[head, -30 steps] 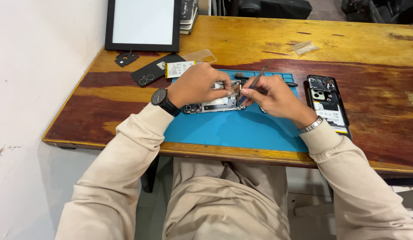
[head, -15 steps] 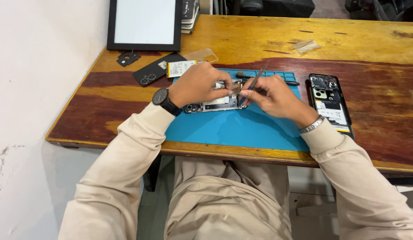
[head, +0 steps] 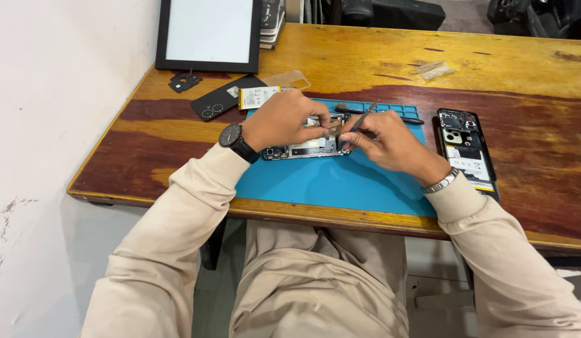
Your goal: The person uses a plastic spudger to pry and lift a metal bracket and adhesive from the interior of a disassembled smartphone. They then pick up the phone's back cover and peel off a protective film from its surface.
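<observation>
Along the table's (head: pixel 178 134) left edge lie a black cover (head: pixel 224 97) and a battery (head: pixel 258 97). On the blue mat (head: pixel 328 181), the left hand (head: pixel 284 119) presses down on the opened phone (head: pixel 303 147), fingers curled over it. Beside it, the right hand (head: pixel 390 141) pinches tweezers (head: pixel 359 119), tips at the phone. Farther right lies another opened phone (head: pixel 464 147).
</observation>
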